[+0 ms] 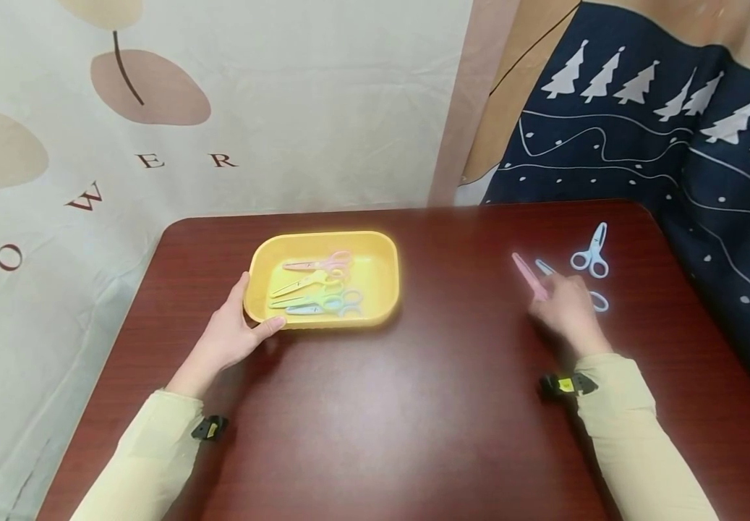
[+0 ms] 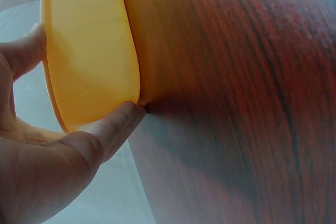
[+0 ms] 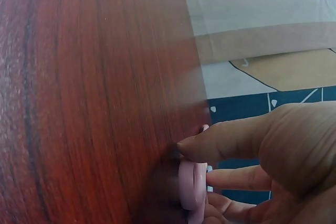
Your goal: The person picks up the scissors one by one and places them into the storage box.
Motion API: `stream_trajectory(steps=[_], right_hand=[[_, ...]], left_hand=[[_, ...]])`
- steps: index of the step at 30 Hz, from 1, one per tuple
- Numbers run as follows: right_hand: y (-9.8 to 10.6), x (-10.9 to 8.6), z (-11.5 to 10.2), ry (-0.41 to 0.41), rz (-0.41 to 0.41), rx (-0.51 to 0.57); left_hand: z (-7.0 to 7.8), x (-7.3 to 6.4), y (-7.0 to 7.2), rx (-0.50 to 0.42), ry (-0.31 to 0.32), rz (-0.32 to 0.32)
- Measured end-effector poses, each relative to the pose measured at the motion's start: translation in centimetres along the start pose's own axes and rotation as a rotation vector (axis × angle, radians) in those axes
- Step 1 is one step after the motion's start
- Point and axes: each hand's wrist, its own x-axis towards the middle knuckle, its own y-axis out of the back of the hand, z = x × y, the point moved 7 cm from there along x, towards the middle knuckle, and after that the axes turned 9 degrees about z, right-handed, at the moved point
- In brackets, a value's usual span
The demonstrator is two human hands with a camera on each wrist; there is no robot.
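Observation:
My left hand (image 1: 234, 325) grips the left end of a yellow plastic tray (image 1: 388, 278), thumb at its near rim. In the left wrist view, the fingers and thumb span the tray's corner (image 2: 94, 51). Inside lie pink scissors (image 1: 309, 265), yellow scissors (image 1: 303, 281), green scissors (image 1: 303, 300) and blue scissors (image 1: 306, 310). At the right, my right hand (image 1: 570, 307) pinches pink scissors (image 1: 528, 275), whose handle (image 3: 192, 184) shows between thumb and fingers in the right wrist view. Partly hidden under that hand are light blue scissors (image 1: 599, 302).
Another pair of light blue scissors (image 1: 592, 253) lies just beyond the right hand, near the far right corner of the dark red-brown table (image 1: 401, 405). Behind the table hang a pale printed cloth (image 1: 322, 108) and a navy cloth with white trees (image 1: 609, 137).

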Motion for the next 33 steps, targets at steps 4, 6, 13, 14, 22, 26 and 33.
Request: stream_trajectory(steps=[4,6,13,14,22,26,33], right_hand=[[0.1,-0.1,0.0,0.008,0.017,-0.005],[0.1,-0.1,-0.1,0.019,0.029,-0.005],[0.3,-0.2,-0.3,0.058,0.07,-0.008],[0.3,-0.2,-0.3,0.059,0.072,-0.011],[0.2,-0.2,-0.3,0.049,0.079,-0.014],[0.5,-0.2,-0.6,0.073,0.111,0.029],[1.0,-0.4,-0.8,0.084,0.176,0.084]], left_hand=[[0.1,0.0,0.0,-0.007,-0.001,0.0],[0.1,0.0,0.0,-0.007,-0.004,0.002],[0.1,0.0,0.0,-0.002,-0.008,0.005],[0.0,0.0,0.0,-0.003,-0.008,0.004],[-0.1,0.1,-0.1,-0.003,-0.004,0.004],[-0.1,0.1,-0.1,-0.006,-0.006,0.006],[-0.1,0.1,0.0,-0.004,-0.015,0.011]])
